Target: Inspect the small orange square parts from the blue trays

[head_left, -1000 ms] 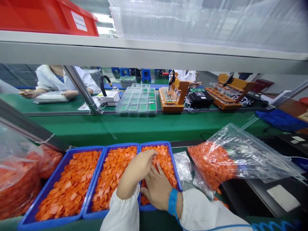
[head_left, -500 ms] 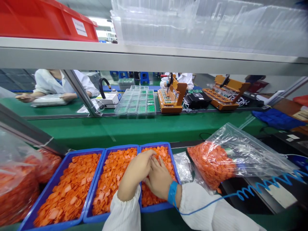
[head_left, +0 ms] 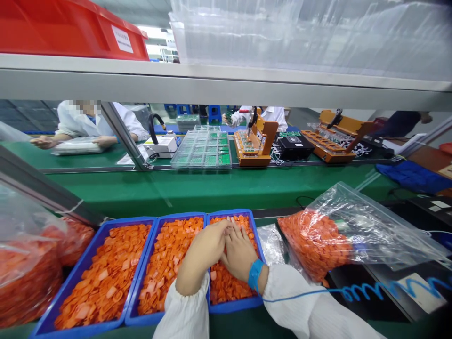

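Both my hands meet over the right-hand blue tray (head_left: 260, 245), which is filled with small orange plastic pieces (head_left: 229, 287). My left hand (head_left: 208, 242) is bent at the wrist, back upward, with its fingers pointing down and mostly hidden; whether they hold anything does not show. Against it rests my right hand (head_left: 240, 252), palm down, fingers stretched out over the pieces. A blue wrist strap (head_left: 255, 274) with a coiled cord circles my right wrist. Two more blue trays, a middle one (head_left: 131, 320) and a left one (head_left: 41, 325), hold similar orange pieces.
A clear bag of orange pieces (head_left: 314, 240) lies right of the trays, beside a small clear bag (head_left: 271, 242). More bagged pieces (head_left: 24, 278) stand at the left. Beyond the green bench are compartment trays (head_left: 203, 148), orange fixtures (head_left: 256, 146) and co-workers. A shelf (head_left: 226, 89) crosses above.
My right hand's fingers have stretched out and moved slightly forward beside my left hand. The view has shifted a little. Across the bench, a co-worker's hand has come into view beside the fixture.
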The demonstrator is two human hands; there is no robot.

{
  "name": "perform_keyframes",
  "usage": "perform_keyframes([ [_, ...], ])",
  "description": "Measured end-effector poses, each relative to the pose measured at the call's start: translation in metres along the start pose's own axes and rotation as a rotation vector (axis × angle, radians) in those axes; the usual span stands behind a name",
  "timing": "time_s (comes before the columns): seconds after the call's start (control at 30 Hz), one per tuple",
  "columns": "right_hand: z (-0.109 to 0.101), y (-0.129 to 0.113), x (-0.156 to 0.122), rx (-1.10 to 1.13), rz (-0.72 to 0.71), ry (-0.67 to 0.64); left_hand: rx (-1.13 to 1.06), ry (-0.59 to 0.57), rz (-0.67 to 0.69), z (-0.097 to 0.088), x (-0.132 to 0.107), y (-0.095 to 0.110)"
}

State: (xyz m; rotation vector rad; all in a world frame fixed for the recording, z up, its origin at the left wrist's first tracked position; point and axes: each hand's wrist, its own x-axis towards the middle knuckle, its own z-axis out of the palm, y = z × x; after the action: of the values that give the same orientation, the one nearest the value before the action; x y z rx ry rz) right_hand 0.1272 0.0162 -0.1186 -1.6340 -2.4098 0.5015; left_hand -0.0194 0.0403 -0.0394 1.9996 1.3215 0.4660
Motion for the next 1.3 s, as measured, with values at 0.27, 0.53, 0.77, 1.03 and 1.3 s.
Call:
perform_keyframes([
  [0.27, -0.006, 0.003, 0.0, -0.025, 0.093, 0.006, 0.022, 0.022, -0.028, 0.0, 0.001, -0.003],
  [0.53, -0.011, 0.005, -0.002, -0.019, 0.145, -0.021, 0.027, 0.014, -0.023, 0.001, 0.002, -0.004],
  [0.77, -0.008, 0.005, -0.008, 0.034, 0.1, -0.042, 0.036, -0.012, -0.005, 0.001, 0.002, -0.002],
  [1.03, -0.069, 0.022, -0.015, 0.205, -0.118, -0.154, 0.04, -0.013, 0.012, 0.002, 0.002, -0.009],
  [1.3, -0.125, 0.025, -0.021, 0.414, -0.171, -0.425, 0.163, -0.062, -0.047, 0.0, 0.0, 0.0],
])
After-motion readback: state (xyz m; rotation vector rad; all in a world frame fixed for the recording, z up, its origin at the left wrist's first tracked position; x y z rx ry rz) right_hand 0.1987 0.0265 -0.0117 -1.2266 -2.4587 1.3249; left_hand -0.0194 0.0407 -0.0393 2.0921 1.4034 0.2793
